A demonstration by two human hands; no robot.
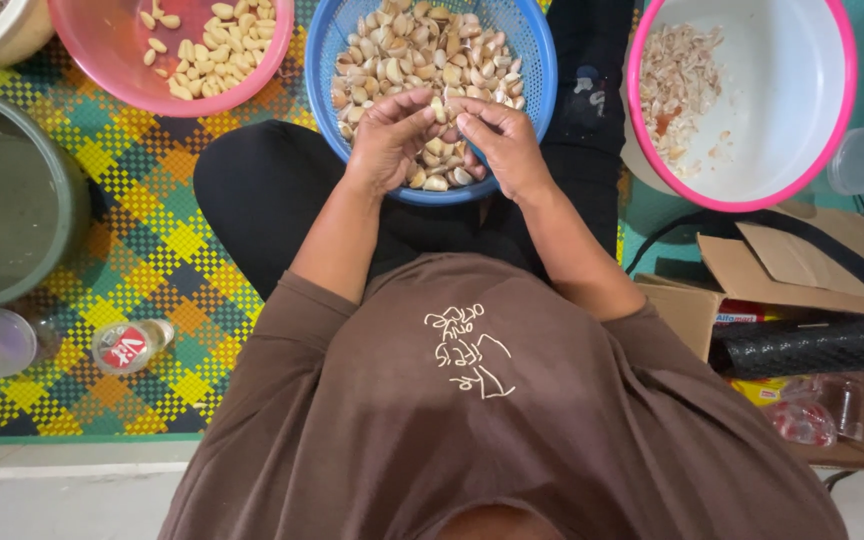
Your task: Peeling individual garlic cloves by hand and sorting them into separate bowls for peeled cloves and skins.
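Both hands, left hand (389,135) and right hand (502,145), are pinching one garlic clove (439,108) between their fingertips, grip closed on it, over the blue basket (537,60) of unpeeled cloves; pink bowl (112,70) of peeled cloves is sitting toward the checkered mat's (152,250) far edge, white bowl (802,90) of skins lying to the right

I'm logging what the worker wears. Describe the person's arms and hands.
Both hands, left hand and right hand, are bare: no gloves, and no rings or watch that I can make out. The forearms are uncovered. Brown sleeves of a loose brown top end near the elbows; the top carries white lettering on the chest.
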